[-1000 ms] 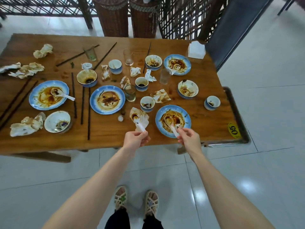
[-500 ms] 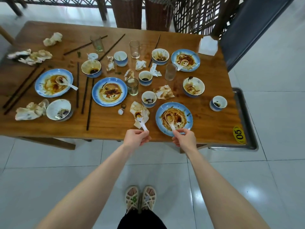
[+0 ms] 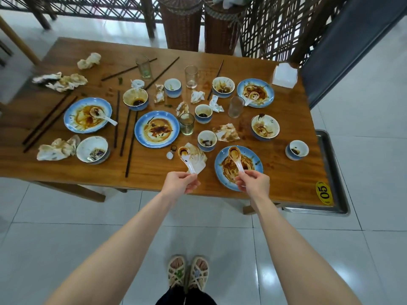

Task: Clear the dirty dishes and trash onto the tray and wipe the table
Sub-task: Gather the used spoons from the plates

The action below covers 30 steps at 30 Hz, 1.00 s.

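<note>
My left hand [image 3: 179,182] pinches the handle of a white sauce-stained spoon [image 3: 186,157] lifted over a soiled napkin [image 3: 197,158] at the table's near edge. My right hand [image 3: 254,181] grips the handle of a second white spoon [image 3: 235,157] above a blue-rimmed dirty plate [image 3: 255,158]. The wooden table [image 3: 286,172] carries several more dirty plates, bowls, cups, glasses, dark chopsticks and crumpled napkins. A metal tray [image 3: 334,172] sticks out under the table's right end.
A white napkin box [image 3: 284,74] stands at the far right corner. Wicker baskets [image 3: 182,23] and a lattice screen stand behind the table. A yellow 05 sticker [image 3: 324,192] marks the near right corner. White tiled floor surrounds me.
Both hands have raised their spoons slightly off the napkin and plate. The camera has shifted, so the table sits a little further from me in the picture.
</note>
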Each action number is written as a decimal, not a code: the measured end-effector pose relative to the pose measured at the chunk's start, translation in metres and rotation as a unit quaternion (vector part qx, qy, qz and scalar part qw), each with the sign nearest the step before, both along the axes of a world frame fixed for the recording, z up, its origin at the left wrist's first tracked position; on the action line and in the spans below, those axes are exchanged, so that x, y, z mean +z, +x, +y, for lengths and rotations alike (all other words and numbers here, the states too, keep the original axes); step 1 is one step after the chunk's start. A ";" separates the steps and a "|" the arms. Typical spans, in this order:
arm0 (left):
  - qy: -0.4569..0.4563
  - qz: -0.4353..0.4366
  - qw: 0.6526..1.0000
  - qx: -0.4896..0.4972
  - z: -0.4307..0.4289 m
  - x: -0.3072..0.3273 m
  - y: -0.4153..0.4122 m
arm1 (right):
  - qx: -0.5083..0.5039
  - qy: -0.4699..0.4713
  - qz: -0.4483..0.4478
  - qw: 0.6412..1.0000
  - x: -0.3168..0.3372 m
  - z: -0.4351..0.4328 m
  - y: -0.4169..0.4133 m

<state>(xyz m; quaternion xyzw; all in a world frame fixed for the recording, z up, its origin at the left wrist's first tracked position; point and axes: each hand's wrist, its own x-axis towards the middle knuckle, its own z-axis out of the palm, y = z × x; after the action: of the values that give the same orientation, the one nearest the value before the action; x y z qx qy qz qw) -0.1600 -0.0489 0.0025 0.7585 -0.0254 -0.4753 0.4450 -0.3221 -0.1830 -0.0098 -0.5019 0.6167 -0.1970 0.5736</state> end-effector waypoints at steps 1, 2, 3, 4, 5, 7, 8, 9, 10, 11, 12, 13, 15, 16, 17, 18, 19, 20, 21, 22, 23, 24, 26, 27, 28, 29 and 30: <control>-0.001 -0.003 1.000 0.001 -0.001 0.003 0.003 | 0.001 -0.010 0.000 1.000 0.003 -0.002 0.003; 0.000 -0.010 1.000 0.001 0.000 0.007 0.006 | -0.001 -0.019 -0.002 1.000 0.006 -0.003 0.007; 0.000 -0.017 1.000 0.001 0.001 0.010 0.011 | -0.001 -0.025 -0.006 1.000 0.010 -0.004 0.013; 0.000 -0.018 1.000 0.001 0.000 0.012 0.015 | -0.002 -0.029 -0.009 1.000 0.013 -0.005 0.018; -0.004 -0.015 1.000 0.005 0.000 0.015 0.019 | -0.001 -0.031 -0.012 0.999 0.016 -0.005 0.024; -0.016 -0.014 1.000 0.012 0.001 0.019 0.032 | 0.006 -0.033 -0.022 0.999 0.021 -0.005 0.039; -0.018 -0.015 1.000 0.015 0.001 0.021 0.038 | 0.011 -0.032 -0.029 0.999 0.024 -0.005 0.047; -0.022 -0.017 0.999 0.020 0.002 0.023 0.047 | 0.017 -0.030 -0.038 0.999 0.027 -0.006 0.057; -0.027 -0.017 0.999 0.026 0.003 0.023 0.054 | 0.022 -0.025 -0.049 0.998 0.029 -0.005 0.066; -0.033 -0.016 0.999 0.031 0.003 0.024 0.064 | 0.027 -0.020 -0.059 0.998 0.032 -0.005 0.078; -0.038 -0.015 0.999 0.033 0.003 0.025 0.075 | 0.034 -0.019 -0.066 0.997 0.034 -0.005 0.090; -0.042 -0.013 0.998 0.033 0.004 0.026 0.084 | 0.037 -0.018 -0.069 0.997 0.036 -0.004 0.100; -0.053 -0.014 0.998 0.030 0.004 0.025 0.110 | 0.038 -0.017 -0.074 0.996 0.038 -0.003 0.128; -0.057 -0.015 0.998 0.027 0.004 0.025 0.118 | 0.039 -0.014 -0.077 0.996 0.038 -0.003 0.138; -0.057 -0.020 0.998 0.021 0.004 0.025 0.134 | 0.039 -0.009 -0.081 0.996 0.039 -0.001 0.154; -0.055 -0.025 0.998 0.013 0.004 0.024 0.149 | 0.038 -0.006 -0.080 0.996 0.038 0.000 0.169; -0.053 -0.027 0.998 0.007 0.004 0.023 0.165 | 0.038 -0.005 -0.076 0.996 0.038 0.001 0.184; -0.052 -0.028 0.998 0.004 0.004 0.022 0.176 | 0.036 -0.006 -0.072 0.997 0.038 0.003 0.195; -0.051 -0.030 0.998 0.002 0.005 0.020 0.192 | 0.032 -0.005 -0.070 0.997 0.037 0.005 0.211; -0.051 -0.033 0.998 -0.004 0.004 0.018 0.204 | 0.028 -0.003 -0.069 0.997 0.035 0.006 0.223; -0.050 -0.036 0.998 -0.011 0.003 0.018 0.210 | 0.029 -0.002 -0.068 0.997 0.035 0.008 0.230; -0.048 -0.038 0.998 -0.017 0.002 0.017 0.221 | 0.035 -0.002 -0.063 0.997 0.033 0.009 0.242; -0.043 -0.041 0.998 -0.028 0.001 0.014 0.242 | 0.050 -0.002 -0.049 0.998 0.028 0.012 0.264; -0.042 -0.042 0.998 -0.033 0.000 0.013 0.250 | 0.054 0.000 -0.047 0.997 0.028 0.014 0.273; -0.043 -0.040 0.998 -0.037 -0.001 0.011 0.259 | 0.056 0.002 -0.045 0.997 0.026 0.015 0.282; -0.043 -0.039 0.997 -0.040 -0.002 0.009 0.268 | 0.055 0.005 -0.047 0.997 0.026 0.016 0.292; -0.042 -0.039 0.997 -0.045 -0.004 0.009 0.273 | 0.056 0.005 -0.045 0.997 0.025 0.016 0.297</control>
<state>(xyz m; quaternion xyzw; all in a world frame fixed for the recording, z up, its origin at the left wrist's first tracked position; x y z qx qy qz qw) 0.1131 -0.0525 0.0115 0.7550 -0.0971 -0.4635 0.4535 -0.0252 -0.1666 0.0156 -0.5233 0.5623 -0.1842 0.6133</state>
